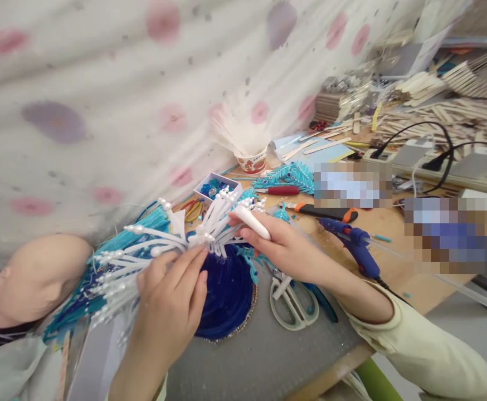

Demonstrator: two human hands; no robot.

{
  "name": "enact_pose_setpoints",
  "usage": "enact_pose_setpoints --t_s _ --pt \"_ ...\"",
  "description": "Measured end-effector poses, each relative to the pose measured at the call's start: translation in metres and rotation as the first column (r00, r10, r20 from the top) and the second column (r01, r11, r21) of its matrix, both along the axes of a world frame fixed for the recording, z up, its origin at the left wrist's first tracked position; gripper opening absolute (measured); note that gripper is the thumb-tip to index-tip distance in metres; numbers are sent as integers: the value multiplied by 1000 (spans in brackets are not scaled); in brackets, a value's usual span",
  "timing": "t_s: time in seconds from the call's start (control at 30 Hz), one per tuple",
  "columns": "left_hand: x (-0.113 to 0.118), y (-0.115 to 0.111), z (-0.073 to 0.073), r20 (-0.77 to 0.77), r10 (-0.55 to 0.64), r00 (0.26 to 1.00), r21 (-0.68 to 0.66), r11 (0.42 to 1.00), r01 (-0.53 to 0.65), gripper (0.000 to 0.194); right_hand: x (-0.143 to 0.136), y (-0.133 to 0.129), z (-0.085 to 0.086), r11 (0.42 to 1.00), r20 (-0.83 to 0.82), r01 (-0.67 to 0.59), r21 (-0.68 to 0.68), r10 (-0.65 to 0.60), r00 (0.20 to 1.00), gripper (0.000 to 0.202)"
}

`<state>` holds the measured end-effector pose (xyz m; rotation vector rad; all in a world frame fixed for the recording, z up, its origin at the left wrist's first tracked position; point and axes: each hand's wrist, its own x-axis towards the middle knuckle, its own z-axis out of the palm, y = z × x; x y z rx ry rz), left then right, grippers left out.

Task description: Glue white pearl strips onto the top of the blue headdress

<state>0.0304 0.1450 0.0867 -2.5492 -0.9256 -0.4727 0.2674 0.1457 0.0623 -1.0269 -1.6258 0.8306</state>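
Fingers of the left hand are bending loosely and touching the white pearl-tipped ornament near its middle. I cannot tell whether that grip is pinching it, because the hand is hiding its own contact. Under this hand, a dark blue disc with a glittering rim is lying over a grey mat. Scissors are resting to its right, their blades partly hidden beneath the right forearm. At left, a bald mannequin head is lying beside teal fringe.

Slightly farther off, the right hand is hovering by the ornament, its grip closing thumb and fingers around a short white rod. To its right, a blue glue gun is lying on the table. Beyond it, an orange-and-black cutter and a red-handled tool are lying near an open box. Farther back, a paper cup is holding pale strips, wooden sticks are piling up at right, and a flowered curtain is hanging behind.
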Motion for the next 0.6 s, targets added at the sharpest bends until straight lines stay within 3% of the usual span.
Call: enact_pose_setpoints --t_s 0.3,0.4,0.5,0.57,0.6 --pt "-5 0 2 47 -59 997 -7 998 59 24 2 11 4 999 62 -20 25 19 998 18" --pt "-11 -5 1 99 -100 990 -11 995 102 22 4 4 4 999 -13 -18 -29 17 1000 20" --pt "-22 -15 2 172 -138 975 -55 987 149 23 11 -12 3 988 -195 -52 -144 23 981 30" --pt "-29 -25 2 202 -152 967 -92 980 174 25 20 -26 -2 980 -296 16 -200 -76 952 37" --pt "-32 -30 0 214 -166 962 -98 977 191 25 25 -33 -6 969 -306 117 -218 -182 935 39"
